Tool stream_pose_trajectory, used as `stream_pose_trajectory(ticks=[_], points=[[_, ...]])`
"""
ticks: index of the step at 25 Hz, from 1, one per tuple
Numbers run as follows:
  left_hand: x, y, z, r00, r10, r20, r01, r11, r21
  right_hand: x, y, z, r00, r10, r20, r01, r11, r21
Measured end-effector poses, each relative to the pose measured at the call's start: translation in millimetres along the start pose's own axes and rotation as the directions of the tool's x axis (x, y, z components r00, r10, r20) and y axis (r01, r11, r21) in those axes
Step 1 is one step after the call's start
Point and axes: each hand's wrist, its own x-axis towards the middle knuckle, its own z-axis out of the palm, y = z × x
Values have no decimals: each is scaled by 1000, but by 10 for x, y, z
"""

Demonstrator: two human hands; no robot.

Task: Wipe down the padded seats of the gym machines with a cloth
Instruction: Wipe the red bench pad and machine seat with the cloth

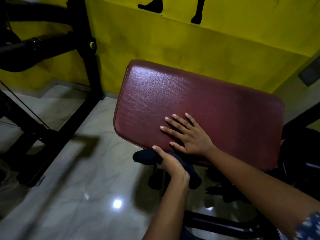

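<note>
A yellow wall (173, 40) and a glossy pale floor (78, 187) were seen around a black steel frame (90, 66). The padded seat (199, 101), a rounded rectangle of grained maroon vinyl, was judged firm and slick. It was pressed by the right hand (190, 137), fingers spread flat. The dark cloth (145, 156), judged soft, light and best held bunched, was gripped by the left hand (171, 165) at the seat's near edge.

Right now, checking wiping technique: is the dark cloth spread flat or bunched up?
Bunched up: the dark navy cloth is wadded in the left hand at the maroon padded seat's near edge.
</note>
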Motion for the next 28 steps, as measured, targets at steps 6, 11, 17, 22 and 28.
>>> stream_pose_trajectory(ticks=[6,11,17,22,28], points=[[197,581,-2,982,182,48,-187,974,127,-5,11,23,1000,12,-14,-12,1000,27],[555,1344,1,943,321,85,-329,875,356,15,-19,-37,997,50,55,-52,998,31],[553,1401,-153,963,178,200,-262,785,561,316,-658,40,919,394,-16,-392,916,88],[939,2042,228,879,314,358,-456,333,825,1295,-811,59,695,719,-8,-701,681,210],[1019,2312,1228,735,276,620,-638,-28,769,1628,-791,166,564,823,-64,-822,567,58]])
